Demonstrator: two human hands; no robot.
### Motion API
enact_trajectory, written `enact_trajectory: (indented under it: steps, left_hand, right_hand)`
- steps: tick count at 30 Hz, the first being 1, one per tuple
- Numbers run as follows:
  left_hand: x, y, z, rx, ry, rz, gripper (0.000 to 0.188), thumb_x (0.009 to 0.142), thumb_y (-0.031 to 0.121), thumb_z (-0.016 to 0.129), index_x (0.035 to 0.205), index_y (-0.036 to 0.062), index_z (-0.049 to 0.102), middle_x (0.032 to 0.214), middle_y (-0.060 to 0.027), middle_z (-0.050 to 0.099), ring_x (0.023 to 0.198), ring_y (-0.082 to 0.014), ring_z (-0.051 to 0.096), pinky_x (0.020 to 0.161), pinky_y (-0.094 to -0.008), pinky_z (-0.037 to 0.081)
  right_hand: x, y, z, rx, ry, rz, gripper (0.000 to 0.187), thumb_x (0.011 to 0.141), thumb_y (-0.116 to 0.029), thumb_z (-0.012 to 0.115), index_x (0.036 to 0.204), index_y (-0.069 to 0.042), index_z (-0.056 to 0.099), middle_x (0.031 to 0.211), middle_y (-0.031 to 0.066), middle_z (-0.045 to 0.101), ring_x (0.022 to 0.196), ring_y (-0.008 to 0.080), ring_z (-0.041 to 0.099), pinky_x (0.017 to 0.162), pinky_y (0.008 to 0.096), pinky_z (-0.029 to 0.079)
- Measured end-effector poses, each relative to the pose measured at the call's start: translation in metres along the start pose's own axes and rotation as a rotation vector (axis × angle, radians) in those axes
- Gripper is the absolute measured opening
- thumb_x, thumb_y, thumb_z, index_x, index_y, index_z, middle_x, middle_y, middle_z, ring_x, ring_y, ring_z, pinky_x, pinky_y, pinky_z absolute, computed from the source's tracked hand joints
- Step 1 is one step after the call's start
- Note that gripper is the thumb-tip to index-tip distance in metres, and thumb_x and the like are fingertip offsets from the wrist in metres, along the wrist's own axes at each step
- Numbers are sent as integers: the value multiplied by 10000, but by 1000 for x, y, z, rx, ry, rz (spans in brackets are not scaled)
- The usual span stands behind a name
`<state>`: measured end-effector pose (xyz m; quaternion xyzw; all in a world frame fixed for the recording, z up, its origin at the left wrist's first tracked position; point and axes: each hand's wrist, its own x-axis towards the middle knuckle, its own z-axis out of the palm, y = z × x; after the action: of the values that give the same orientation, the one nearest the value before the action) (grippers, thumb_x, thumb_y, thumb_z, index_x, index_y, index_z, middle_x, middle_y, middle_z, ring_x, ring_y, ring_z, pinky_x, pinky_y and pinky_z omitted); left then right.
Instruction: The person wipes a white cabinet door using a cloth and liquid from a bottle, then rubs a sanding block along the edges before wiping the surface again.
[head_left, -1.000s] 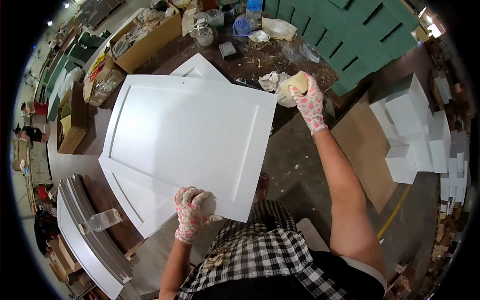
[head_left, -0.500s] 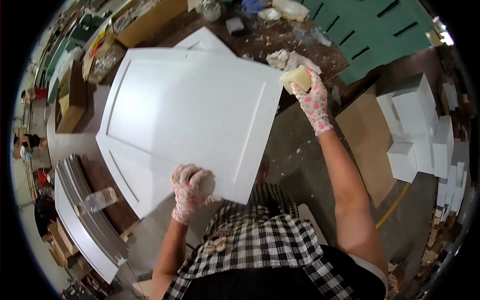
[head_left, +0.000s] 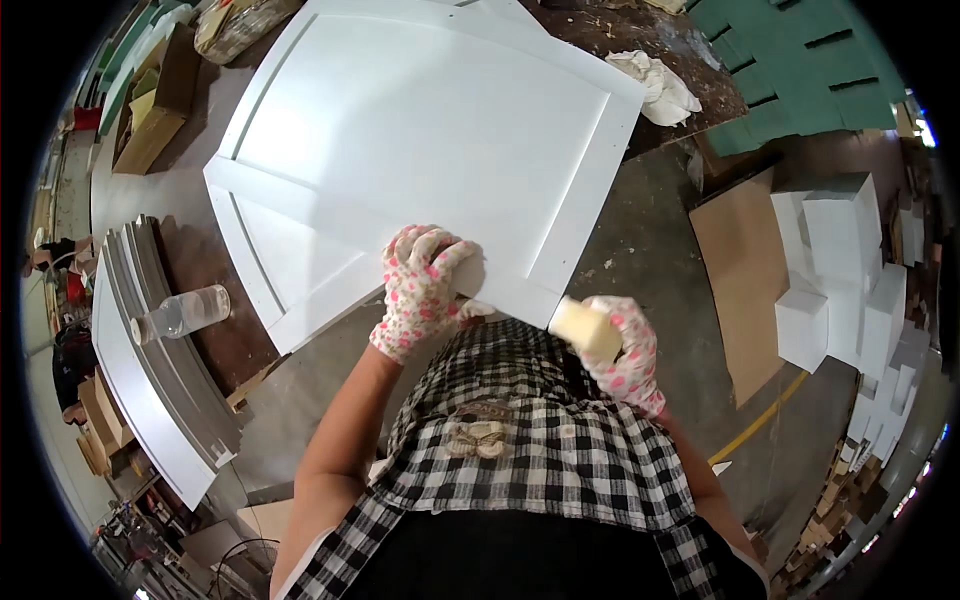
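Note:
A white framed panel (head_left: 440, 140), like a cabinet door, lies across the table over another white panel (head_left: 275, 255), and its near edge juts out toward me. My left hand (head_left: 420, 290), in a white glove with pink flowers, grips that near edge with curled fingers on top and the thumb at the rim. At the panel's near right corner, my right hand (head_left: 625, 355), gloved the same way, is closed around a pale yellow sponge-like block (head_left: 587, 328). The block is right at the corner; whether it touches is hard to tell.
A crumpled white cloth (head_left: 655, 88) lies on the dark table beyond the panel's right edge. To the left, a clear plastic bottle (head_left: 190, 312) lies on curved grey-white strips (head_left: 165, 340). An open cardboard box (head_left: 155, 105) sits farther back. White box shapes (head_left: 830, 260) stand at right.
My right hand has brought the block from the panel's far right corner down to its near right corner. The left hand keeps its hold on the near edge. The whole view has shifted.

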<state>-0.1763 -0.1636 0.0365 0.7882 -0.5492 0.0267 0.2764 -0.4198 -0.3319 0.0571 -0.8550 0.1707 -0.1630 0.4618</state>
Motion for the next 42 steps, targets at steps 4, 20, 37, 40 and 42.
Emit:
enact_trajectory:
  steps: [4,20,37,40,42]
  left_hand:
    - [2,0,3,-27,25,10,728,645,703,664,1102,143,576,1056,-84,520,1046,-301,497,925,-511,362]
    - [6,-47,-27,48,-128,-55,635,622,243,804,1200,121,570,1213,-84,526,1220,-309,438,1060,-463,330]
    - [12,-25,-15,1,-125,-154,655,543,273,852,1137,152,606,1155,-51,540,1154,-283,461,1004,-466,347]
    - [13,-21,-18,3,-58,-105,680,504,199,863,1125,119,596,1121,-70,553,1099,-288,490,967,-444,378]
    - [12,-24,-20,-10,-54,-85,672,518,201,854,1130,117,591,1114,-76,555,1094,-296,493,957,-447,380]
  right_hand:
    - [-9,-5,9,-175,25,-47,519,692,-148,749,1170,-69,564,1095,129,602,977,316,586,825,407,485]
    - [-23,-14,14,-270,192,22,455,714,-151,756,1127,-63,587,1086,116,609,1007,306,585,864,403,479]
    - [-15,6,7,-328,257,-28,473,730,-135,726,1163,-51,554,1123,133,594,1036,319,578,896,398,475]
    - [-40,17,-9,-469,103,92,480,706,-120,732,1153,-59,569,1112,120,606,1031,310,584,900,396,476]
    - [-43,21,-10,-327,285,128,513,691,-97,740,1174,-69,570,1102,117,617,1022,293,599,888,383,490]
